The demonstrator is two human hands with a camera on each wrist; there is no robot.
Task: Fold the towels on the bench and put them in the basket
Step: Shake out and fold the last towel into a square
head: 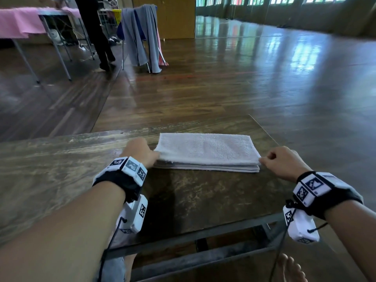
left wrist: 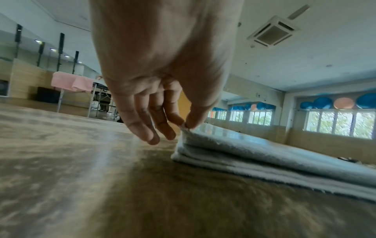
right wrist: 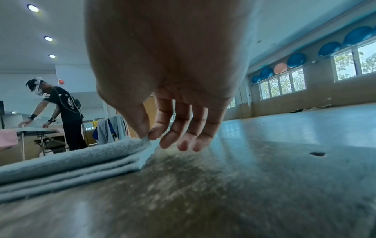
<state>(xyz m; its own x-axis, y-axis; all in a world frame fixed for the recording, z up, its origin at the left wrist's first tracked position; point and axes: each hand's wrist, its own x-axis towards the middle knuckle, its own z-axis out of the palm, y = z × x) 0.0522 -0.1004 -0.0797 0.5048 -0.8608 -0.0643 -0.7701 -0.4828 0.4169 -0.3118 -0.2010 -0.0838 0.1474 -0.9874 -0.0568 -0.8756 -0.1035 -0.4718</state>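
Observation:
A pale grey towel [head: 205,151] lies folded in several layers on the worn wooden bench [head: 61,163], near its right end. My left hand [head: 142,152] pinches the top layer's near left corner between thumb and forefinger, as the left wrist view shows at the towel [left wrist: 254,154] with my left hand [left wrist: 185,125]. My right hand [head: 278,159] pinches the top layer's near right corner; the right wrist view shows the towel [right wrist: 71,162] and my right hand [right wrist: 149,134]. The other fingers of both hands hang loose above the bench. No basket is in view.
Beyond the bench lies a shiny wooden floor [head: 244,78]. A chair draped with grey towels [head: 140,35] stands at the back. A person [right wrist: 65,112] works at a table with a pink cloth [head: 18,23] at the far left. My bare foot [head: 291,269] shows below the bench.

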